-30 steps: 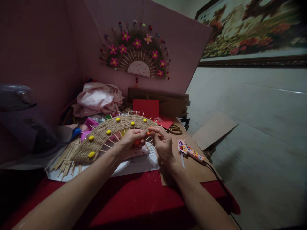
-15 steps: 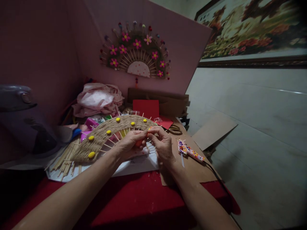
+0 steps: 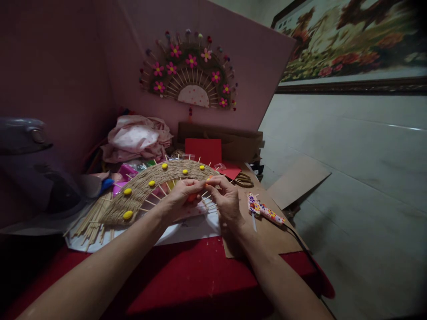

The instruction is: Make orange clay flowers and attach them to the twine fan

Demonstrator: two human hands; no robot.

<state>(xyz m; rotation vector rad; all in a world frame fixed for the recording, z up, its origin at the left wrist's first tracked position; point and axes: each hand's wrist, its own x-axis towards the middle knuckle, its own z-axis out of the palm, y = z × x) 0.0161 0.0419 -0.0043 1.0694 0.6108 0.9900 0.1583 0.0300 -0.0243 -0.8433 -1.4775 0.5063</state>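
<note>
My left hand [image 3: 186, 194] is closed around a piece of orange material [image 3: 192, 197], partly hidden by the fingers. Touching its fingertips, my right hand [image 3: 225, 198] pinches a bit of orange at the same spot. Behind both hands lies a fan-shaped piece [image 3: 143, 195] of woven twine on thin sticks, dotted with several yellow buttons [image 3: 164, 166]. Its right end is hidden by my right hand. A flower-patterned glue gun [image 3: 265, 210] lies on brown cardboard [image 3: 280, 238] to the right.
Loose sticks [image 3: 91, 224] lie at the left, near a grey appliance [image 3: 40, 173]. Crumpled pink cloth [image 3: 136, 138], red paper [image 3: 204, 150] and scissors [image 3: 244, 180] sit behind. A decorated fan [image 3: 190, 75] hangs on the pink board. The glue gun's cable [image 3: 303, 246] crosses the right edge.
Both hands stay nearly in place. The fingers of my left hand have shifted slightly over the orange material, and less of it shows.
</note>
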